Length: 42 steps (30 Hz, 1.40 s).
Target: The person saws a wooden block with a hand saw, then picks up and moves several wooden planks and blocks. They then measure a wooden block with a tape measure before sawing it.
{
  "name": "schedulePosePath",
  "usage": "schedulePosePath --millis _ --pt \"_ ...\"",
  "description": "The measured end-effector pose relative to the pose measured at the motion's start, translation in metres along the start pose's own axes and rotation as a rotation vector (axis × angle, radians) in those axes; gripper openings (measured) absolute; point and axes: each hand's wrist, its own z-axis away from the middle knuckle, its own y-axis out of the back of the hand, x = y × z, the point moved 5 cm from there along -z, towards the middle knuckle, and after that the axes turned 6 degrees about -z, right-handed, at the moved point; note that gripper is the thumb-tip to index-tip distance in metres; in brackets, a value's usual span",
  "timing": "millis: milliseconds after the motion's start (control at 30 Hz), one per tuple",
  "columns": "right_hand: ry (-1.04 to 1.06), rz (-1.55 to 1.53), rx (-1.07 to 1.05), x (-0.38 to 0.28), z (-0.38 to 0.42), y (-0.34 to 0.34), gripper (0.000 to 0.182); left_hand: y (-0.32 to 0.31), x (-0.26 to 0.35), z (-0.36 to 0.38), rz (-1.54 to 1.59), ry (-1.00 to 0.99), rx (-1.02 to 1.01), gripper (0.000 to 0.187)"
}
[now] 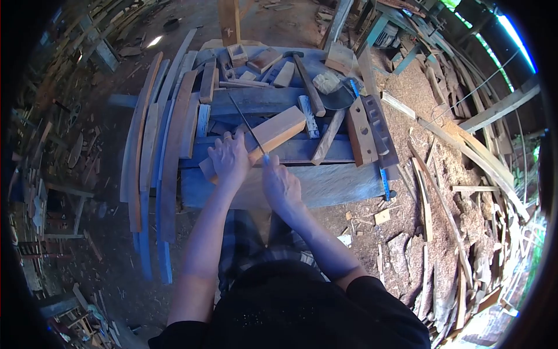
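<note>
While our right grip is holding the slim dark tool near its blue part, our left grip is pinning the wooden block, fingers spread. Block is lying on the desk, left of and nearer us than the hammer. For clean strokes we should be keeping pressure light, fingers off the tool's line. Block's long axis is running toward the hammer's butt; tool is crossing it, tip pointing well left of the hammer.
</note>
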Motion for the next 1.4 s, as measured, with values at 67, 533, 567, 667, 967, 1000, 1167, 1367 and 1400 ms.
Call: schedulePosePath --millis 67,533,567,667,967,1000,1167,1367,1400 --pt "0.039 0.021 0.052 0.0 -0.005 0.0 0.021 -0.001 -0.001 -0.001 -0.015 0.034 0.038 0.065" --pt "0.012 -0.042 -0.055 0.005 -0.007 0.003 0.016 0.002 -0.002 0.003 -0.05 0.016 0.087 0.061" --pt "0.006 -0.044 -0.05 0.006 0.001 0.006 0.016 0.002 -0.002 0.003 -0.029 0.02 0.058 0.062" --pt "-0.008 -0.003 -0.06 0.012 0.011 0.006 0.014 0.0 0.0 0.0 0.006 0.007 0.009 0.064" --pt "-0.006 -0.077 -0.035 0.008 0.003 0.01 0.013 0.002 -0.001 0.0 -0.03 0.018 0.03 0.064" --pt "-0.021 -0.063 -0.066 0.01 0.007 0.012 0.013 0.0 0.001 0.001 -0.036 0.02 0.015 0.063" --pt "0.175 -0.06 -0.018 0.001 -0.018 0.007 0.017 -0.004 0.002 0.0 -0.013 0.006 -0.008 0.064" --pt "0.002 -0.2 -0.028 0.034 0.032 0.001 0.018 0.002 0.003 -0.003 -0.04 0.05 -0.023 0.064" --pt "-0.032 -0.218 -0.049 0.046 0.056 0.003 0.018 0.0 0.003 0.0 -0.04 0.057 -0.015 0.064"
